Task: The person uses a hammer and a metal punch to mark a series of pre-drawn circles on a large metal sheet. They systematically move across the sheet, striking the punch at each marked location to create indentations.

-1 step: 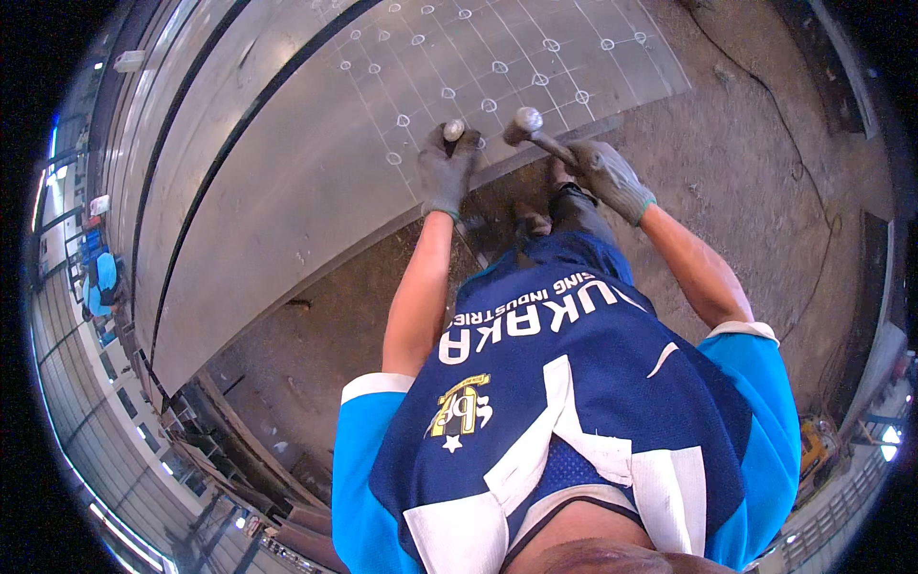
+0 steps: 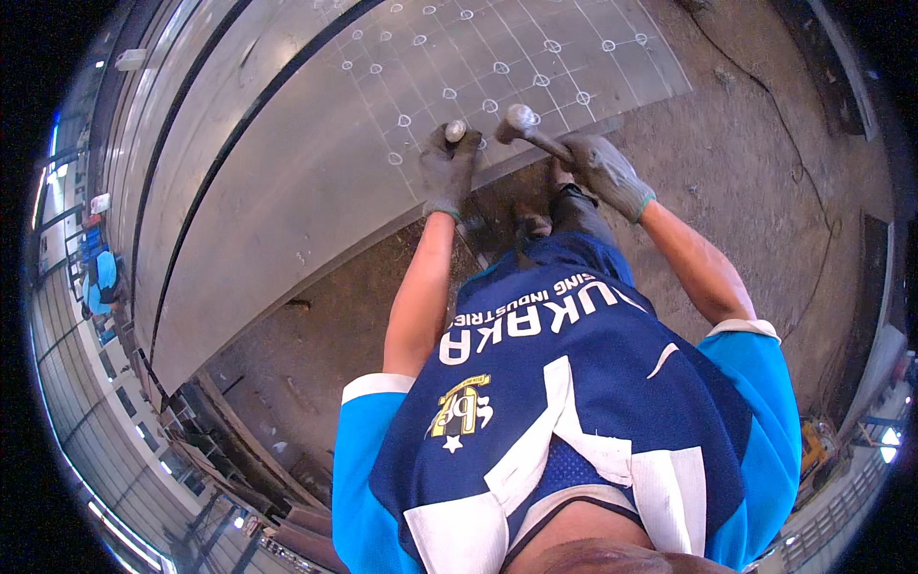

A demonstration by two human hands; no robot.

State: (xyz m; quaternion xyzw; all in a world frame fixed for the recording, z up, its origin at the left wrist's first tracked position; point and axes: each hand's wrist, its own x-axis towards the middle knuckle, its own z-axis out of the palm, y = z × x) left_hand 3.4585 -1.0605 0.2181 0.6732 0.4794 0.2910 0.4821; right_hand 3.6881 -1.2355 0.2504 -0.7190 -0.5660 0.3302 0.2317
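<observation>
My gloved left hand (image 2: pixel 446 174) is closed around a metal punch (image 2: pixel 455 130) over the near part of a grey metal plate (image 2: pixel 296 191). Only the punch's shiny rounded top shows; its lower end is hidden by the hand. In my gloved right hand (image 2: pixel 606 174) is a hammer (image 2: pixel 519 119), gripped by the handle. Its bright head hangs just to the right of the punch, apart from it. White chalk lines and several small chalk circles (image 2: pixel 541 80) mark the plate around and beyond both hands.
A dark cable (image 2: pixel 765 84) runs over the brown floor (image 2: pixel 708 163) at the right. More plates with dark edges (image 2: pixel 196 91) lie at the left. A person in blue (image 2: pixel 101 282) is at the far left. Something yellow (image 2: pixel 816 446) stands at the lower right.
The hammer head has shifted slightly left, toward the punch. My left hand and the punch stay nearly where they were.
</observation>
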